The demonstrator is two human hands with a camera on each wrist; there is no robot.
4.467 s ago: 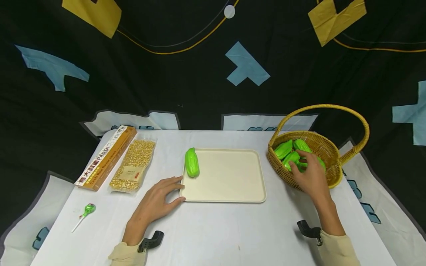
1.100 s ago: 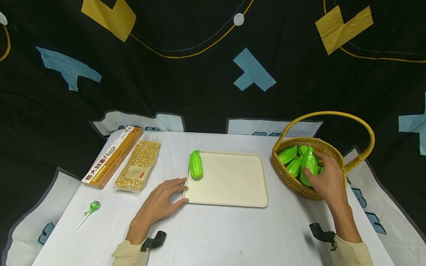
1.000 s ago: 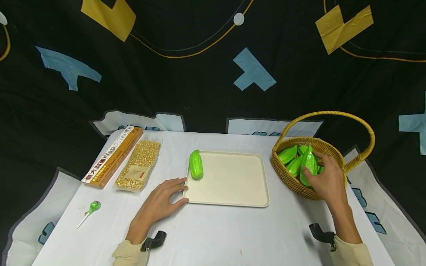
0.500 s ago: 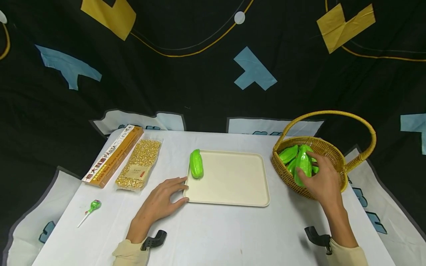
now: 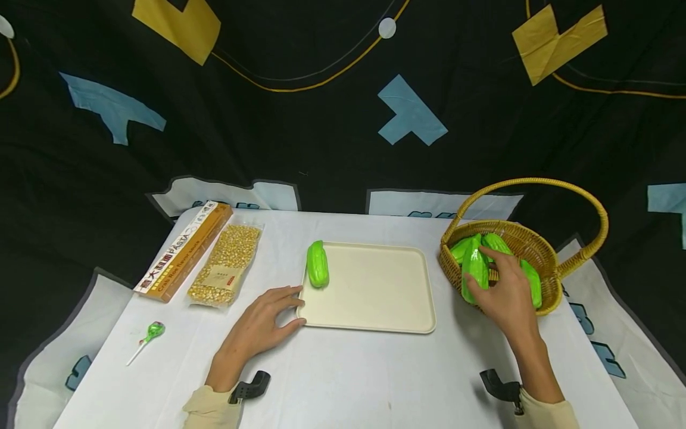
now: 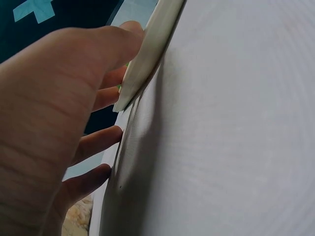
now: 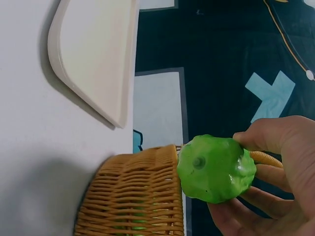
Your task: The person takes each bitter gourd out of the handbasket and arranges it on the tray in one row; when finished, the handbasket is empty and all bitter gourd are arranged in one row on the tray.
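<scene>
The right hand pinches a ridged green gourd at the golden wicker basket; the left hand, fingers spread, touches the cream rectangular tray bearing another gourd.

Glossy gourd, rough wicker basket

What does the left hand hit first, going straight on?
The cream tray, at its left edge. The left hand has its fingertips right at that rim, apparently touching, though exact contact is hard to judge.
</scene>
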